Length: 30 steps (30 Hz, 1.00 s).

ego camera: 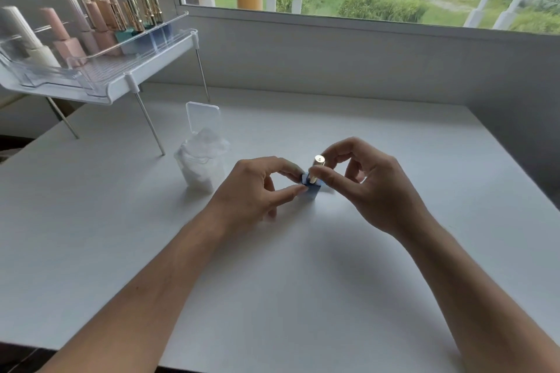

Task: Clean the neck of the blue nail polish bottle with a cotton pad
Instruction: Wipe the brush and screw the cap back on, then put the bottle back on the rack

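Left hand (pixel 254 191) pinches the small square blue nail polish bottle (pixel 312 189) upright on the white table (pixel 303 297); right hand (pixel 372 188) grips its gold cylindrical cap (pixel 317 164). Open tabletop all around.

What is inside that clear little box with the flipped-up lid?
The clear box holds white cotton pads, heaped up past the rim under its open lid. How many lie underneath cannot be seen.

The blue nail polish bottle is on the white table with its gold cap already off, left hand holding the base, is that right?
Not quite. The head view shows the gold cap still on the blue nail polish bottle, pinched by the right hand. The rest holds: it sits on the white table, left hand holding the base.
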Each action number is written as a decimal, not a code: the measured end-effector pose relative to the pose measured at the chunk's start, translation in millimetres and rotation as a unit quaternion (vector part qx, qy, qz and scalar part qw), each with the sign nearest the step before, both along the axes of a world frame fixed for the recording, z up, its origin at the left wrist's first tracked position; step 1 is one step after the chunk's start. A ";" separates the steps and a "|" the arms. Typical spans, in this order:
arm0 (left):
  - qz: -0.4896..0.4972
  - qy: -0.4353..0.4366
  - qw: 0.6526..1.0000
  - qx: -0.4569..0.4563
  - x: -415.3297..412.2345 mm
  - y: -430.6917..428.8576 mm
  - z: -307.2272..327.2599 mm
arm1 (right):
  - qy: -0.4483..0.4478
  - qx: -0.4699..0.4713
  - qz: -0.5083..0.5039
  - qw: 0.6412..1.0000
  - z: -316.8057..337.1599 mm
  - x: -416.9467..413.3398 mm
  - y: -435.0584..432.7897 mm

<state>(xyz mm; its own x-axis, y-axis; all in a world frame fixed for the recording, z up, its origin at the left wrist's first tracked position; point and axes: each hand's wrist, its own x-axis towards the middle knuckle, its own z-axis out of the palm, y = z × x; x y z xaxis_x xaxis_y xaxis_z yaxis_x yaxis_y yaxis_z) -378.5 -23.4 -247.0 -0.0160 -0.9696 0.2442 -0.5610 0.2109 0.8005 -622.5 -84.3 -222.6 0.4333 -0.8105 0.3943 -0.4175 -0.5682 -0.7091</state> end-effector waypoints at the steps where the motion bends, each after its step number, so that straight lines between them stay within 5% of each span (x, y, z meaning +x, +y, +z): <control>1: 0.001 -0.002 1.000 -0.001 1.3 -0.2 -0.2 | 0.018 0.003 0.008 1.000 -1.3 -1.8 -1.3; 8: 0.009 -0.011 1.000 0.011 1.1 1.7 0.2 | 0.158 -0.019 0.054 0.986 -15.5 -2.1 -12.1; 20: 0.025 0.021 0.999 -0.038 27.3 20.6 65.0 | 0.107 -0.073 0.063 0.990 54.6 31.8 -5.2; 30: 0.192 0.001 0.965 -0.181 156.9 45.9 159.2 | 0.042 -0.118 0.132 0.983 159.4 150.8 -37.6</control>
